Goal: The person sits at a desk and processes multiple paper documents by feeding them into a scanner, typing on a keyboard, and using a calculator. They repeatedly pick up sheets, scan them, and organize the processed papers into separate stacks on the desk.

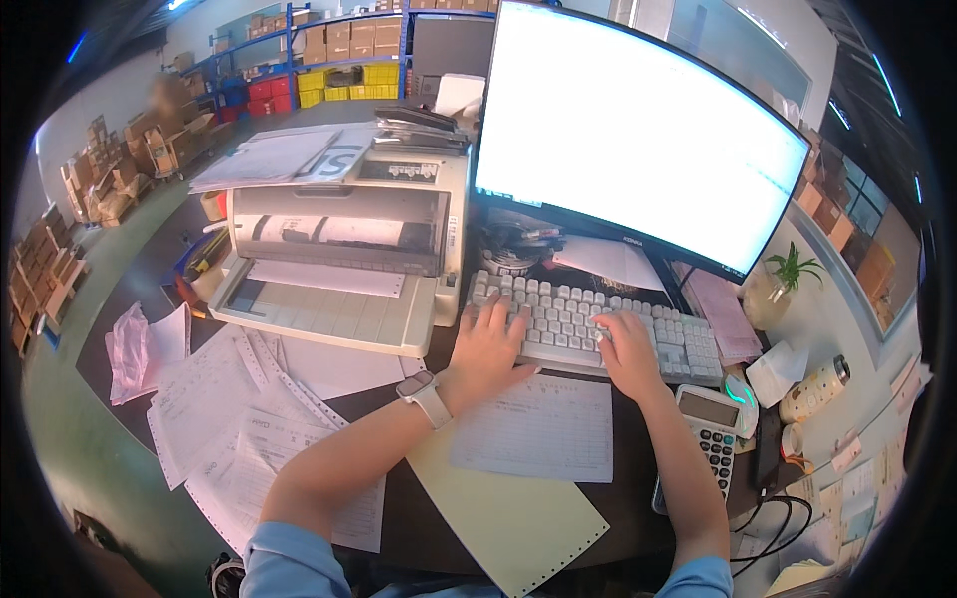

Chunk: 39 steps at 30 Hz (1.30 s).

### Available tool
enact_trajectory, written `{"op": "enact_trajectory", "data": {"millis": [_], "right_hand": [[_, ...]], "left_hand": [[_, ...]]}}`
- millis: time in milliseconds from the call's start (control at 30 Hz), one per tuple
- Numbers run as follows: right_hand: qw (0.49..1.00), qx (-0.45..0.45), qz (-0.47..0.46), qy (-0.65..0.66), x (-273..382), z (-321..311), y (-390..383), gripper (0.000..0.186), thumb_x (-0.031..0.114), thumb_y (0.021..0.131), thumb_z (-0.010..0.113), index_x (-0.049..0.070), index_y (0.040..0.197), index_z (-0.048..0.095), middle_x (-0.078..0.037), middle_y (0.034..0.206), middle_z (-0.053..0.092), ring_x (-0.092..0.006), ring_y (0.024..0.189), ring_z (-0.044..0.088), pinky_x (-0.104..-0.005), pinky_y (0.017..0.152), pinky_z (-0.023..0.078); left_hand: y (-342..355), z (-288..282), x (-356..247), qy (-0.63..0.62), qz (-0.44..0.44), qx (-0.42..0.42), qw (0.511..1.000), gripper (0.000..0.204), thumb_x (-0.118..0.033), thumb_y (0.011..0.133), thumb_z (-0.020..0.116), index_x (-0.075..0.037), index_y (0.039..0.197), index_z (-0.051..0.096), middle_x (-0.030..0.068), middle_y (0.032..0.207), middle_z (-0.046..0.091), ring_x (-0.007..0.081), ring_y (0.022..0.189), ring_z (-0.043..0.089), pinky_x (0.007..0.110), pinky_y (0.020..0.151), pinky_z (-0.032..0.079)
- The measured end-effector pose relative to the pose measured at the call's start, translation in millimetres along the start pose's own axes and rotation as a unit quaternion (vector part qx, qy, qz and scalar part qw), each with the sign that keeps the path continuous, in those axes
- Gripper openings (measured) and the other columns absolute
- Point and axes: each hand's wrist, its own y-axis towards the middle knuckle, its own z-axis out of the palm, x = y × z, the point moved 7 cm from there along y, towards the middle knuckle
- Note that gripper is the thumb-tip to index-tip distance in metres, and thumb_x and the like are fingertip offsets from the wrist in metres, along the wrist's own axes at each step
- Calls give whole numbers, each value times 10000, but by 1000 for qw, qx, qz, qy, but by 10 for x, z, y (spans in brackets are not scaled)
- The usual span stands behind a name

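Note:
My left hand (490,349), with a pale smartwatch at the wrist, rests with fingers spread on the left keys of a white keyboard (553,324). My right hand (626,349) has curved fingers apart on the keys further right. A printed form sheet (528,429) lies below the keyboard, over a yellow perforated sheet (498,538). A calculator (710,429) is beside my right forearm, near a mouse (740,399). A large monitor (638,140) with a bright, washed-out screen stands behind the keyboard.
A printer (336,234) stands left, papers on top. Loose sheets (199,399) and pink plastic (133,349) lie left. A plant (773,289), bottle (812,394) and cables (773,538) sit right. Shelving (339,50) and boxes (100,169) stand beyond.

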Motion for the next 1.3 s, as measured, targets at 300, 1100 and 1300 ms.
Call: {"op": "enact_trajectory", "data": {"millis": [300,1100,1300], "right_hand": [[987,-59,128,-73,-638,-807,-434,247,93,811,577,29,1048,557,-155,1009,565,-330,979,533,-402,875,418],[924,-112,361,-56,-1763,-1528,-1966,347,127,872,538,16,1201,537,-187,1145,594,-307,1071,566,-365,916,424],[954,-113,251,-120,-1485,-1498,-1991,405,97,769,620,31,1165,563,-166,1170,571,-344,1092,540,-374,932,422]], "left_hand": [[18,90,198,10,-49,60,997,924,-541,691,702,-6,1357,350,223,1337,357,355,1320,277,475,1038,281],[-5,2,127,-19,-28,26,999,776,-469,672,738,-43,1268,482,199,1299,397,352,1225,378,453,1013,332],[-12,1,125,-8,-24,24,999,756,-451,682,734,-31,1259,487,206,1300,406,354,1262,358,462,1023,321]]}}
